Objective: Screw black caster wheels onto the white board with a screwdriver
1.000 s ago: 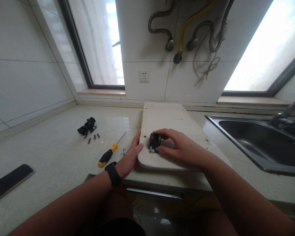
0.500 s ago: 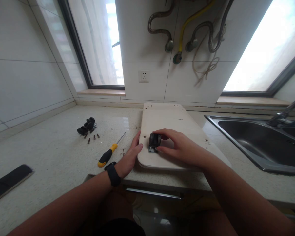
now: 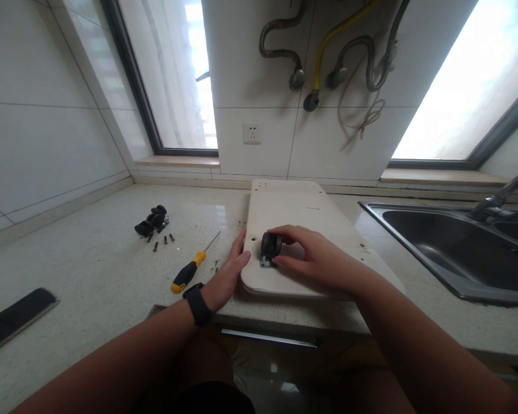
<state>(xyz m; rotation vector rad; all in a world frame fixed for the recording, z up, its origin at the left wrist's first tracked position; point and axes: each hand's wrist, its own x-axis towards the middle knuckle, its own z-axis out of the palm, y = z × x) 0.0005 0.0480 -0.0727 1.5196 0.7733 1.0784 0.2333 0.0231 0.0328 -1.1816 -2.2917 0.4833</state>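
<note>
A black caster wheel (image 3: 270,245) stands on the near left corner of a white board (image 3: 291,208) with rounded corners and screw holes. Its metal mounting plate (image 3: 266,263) rests against the board's surface. The thumb and fingers of my right hand (image 3: 319,257) are closed on the right side of the wheel. My left hand (image 3: 228,276), with a black watch on the wrist, grips the board's left edge, thumb near the top. Left of that hand lies a yellow and black screwdriver (image 3: 189,272), its tip pointing away. Small screws (image 3: 216,265) lie between screwdriver and board, partly hidden.
More black casters (image 3: 152,221) sit at the back left, with several loose screws (image 3: 166,240) beside them. A long dark object (image 3: 17,319) lies at the left edge. The steel sink (image 3: 440,253) and faucet (image 3: 501,201) are on the right. Hoses hang on the wall.
</note>
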